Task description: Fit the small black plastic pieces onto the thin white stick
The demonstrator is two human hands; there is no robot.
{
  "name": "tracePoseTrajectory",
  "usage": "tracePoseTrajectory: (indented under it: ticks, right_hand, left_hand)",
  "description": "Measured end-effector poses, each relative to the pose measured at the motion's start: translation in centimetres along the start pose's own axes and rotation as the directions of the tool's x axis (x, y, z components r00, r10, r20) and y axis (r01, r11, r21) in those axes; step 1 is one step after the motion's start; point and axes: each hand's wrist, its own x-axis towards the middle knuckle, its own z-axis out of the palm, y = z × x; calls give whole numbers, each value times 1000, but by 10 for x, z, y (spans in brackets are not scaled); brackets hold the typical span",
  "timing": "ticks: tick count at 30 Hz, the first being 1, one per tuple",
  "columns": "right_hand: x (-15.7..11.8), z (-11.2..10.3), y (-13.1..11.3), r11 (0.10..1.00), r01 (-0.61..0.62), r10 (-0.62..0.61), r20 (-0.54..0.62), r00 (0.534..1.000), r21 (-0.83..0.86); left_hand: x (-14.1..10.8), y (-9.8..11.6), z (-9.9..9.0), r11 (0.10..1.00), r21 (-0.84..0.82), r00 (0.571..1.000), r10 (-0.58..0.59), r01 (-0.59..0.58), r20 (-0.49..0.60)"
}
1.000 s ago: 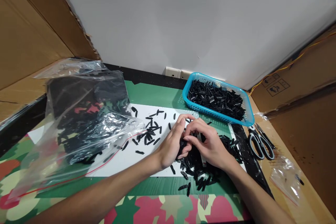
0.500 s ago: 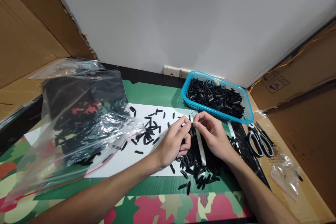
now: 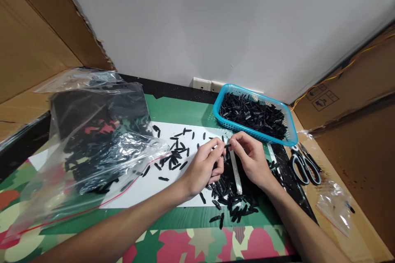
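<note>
Between my two hands, just above the work surface, is a small black strip (image 3: 227, 146). My right hand (image 3: 249, 155) pinches it between thumb and forefinger. My left hand (image 3: 207, 164) is closed, its thumb and forefinger pressed together at the strip's other end; whether other pieces lie inside its curled fingers is hidden. Beneath the hands is a pile of similar black pieces (image 3: 226, 195), with a pale narrow band (image 3: 236, 172) running through it. More loose black pieces (image 3: 175, 157) are scattered over a white sheet (image 3: 138, 197) to the left.
A blue plastic basket (image 3: 219, 118) full of black pieces stands at the back right. Clear plastic bags (image 3: 101, 144) cover the left side. Scissors (image 3: 305, 168) and a small zip bag (image 3: 335, 209) lie on cardboard at the right. A wall (image 3: 216, 24) rises behind.
My right hand has shifted slightly right, away from the left fingertips, so the black strip between them now shows. My left hand has hardly moved.
</note>
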Motion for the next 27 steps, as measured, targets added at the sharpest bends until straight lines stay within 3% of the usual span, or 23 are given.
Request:
tracePoseTrajectory:
  ticks: [15, 21, 24, 27]
  right_hand:
    - [-2, 0, -2, 998, 31, -30, 9, 999, -49]
    - [-3, 2, -3, 985, 78, -75, 26, 997, -154]
    - [-2, -2, -6, 941, 177, -206, -71, 976, -290]
    - [7, -11, -13, 844, 195, -388, -320, 864, -499]
  left_hand:
    - [1, -3, -1, 1000, -12, 1000, 22, -22, -1]
    - [1, -2, 0, 1000, -22, 1000, 20, -20, -10]
    - [1, 0, 0, 999, -31, 1000, 12, -13, -17]
    - [0, 1, -1, 999, -37, 1000, -13, 12, -17]
